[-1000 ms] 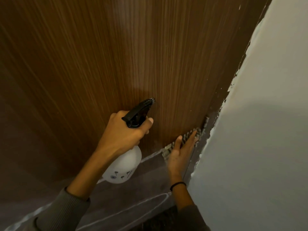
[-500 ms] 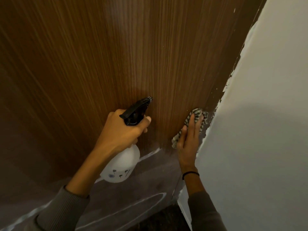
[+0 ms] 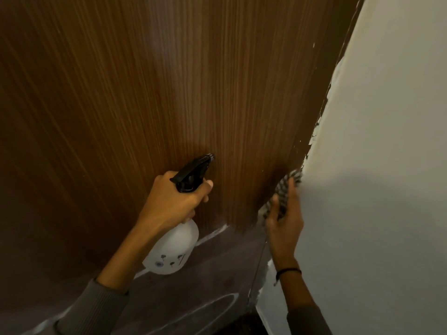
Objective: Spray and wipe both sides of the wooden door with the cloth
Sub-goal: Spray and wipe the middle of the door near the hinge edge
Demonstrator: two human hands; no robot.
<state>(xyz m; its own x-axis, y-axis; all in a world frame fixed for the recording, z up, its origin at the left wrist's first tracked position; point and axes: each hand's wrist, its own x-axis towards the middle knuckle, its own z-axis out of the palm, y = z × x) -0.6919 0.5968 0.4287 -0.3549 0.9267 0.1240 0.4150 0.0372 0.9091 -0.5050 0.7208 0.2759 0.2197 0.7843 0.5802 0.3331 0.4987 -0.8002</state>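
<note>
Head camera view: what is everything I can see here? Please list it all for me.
wooden door: one, brown with fine vertical grain, fills the left and centre
wall: one, off-white, right side, with a ragged paint edge where it meets the door
lower surface: one, dark with pale streaks, below the door; floor or panel, cannot tell
spray bottle: one, white body with a black trigger head, nozzle towards the door
cloth: one, dark-and-white patterned, low at the door's right edge
wristband: one, black, right wrist
sleeves: two, grey, bottom of view
left hand: one, grips the spray bottle's neck
right hand: one, presses the cloth on the door
</note>
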